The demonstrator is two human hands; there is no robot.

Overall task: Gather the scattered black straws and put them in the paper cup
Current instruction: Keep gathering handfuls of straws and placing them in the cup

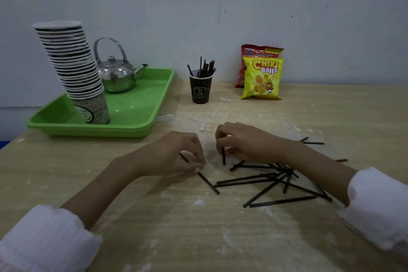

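Observation:
Several black straws [271, 181] lie scattered on the wooden table, mostly under and in front of my right forearm. My left hand [174, 153] pinches one black straw [209, 183] that slants down to the right, its far end on the table. My right hand [242, 141] pinches another straw [223, 156] that hangs almost upright from its fingertips. A dark paper cup [200, 89] stands upright at the back of the table with several straws sticking out of it.
A green tray [141, 104] at the back left holds a tall leaning stack of paper cups [72, 66] and a metal kettle [117, 73]. Two snack bags [261, 77] lean on the wall at the back right. White dust marks the table.

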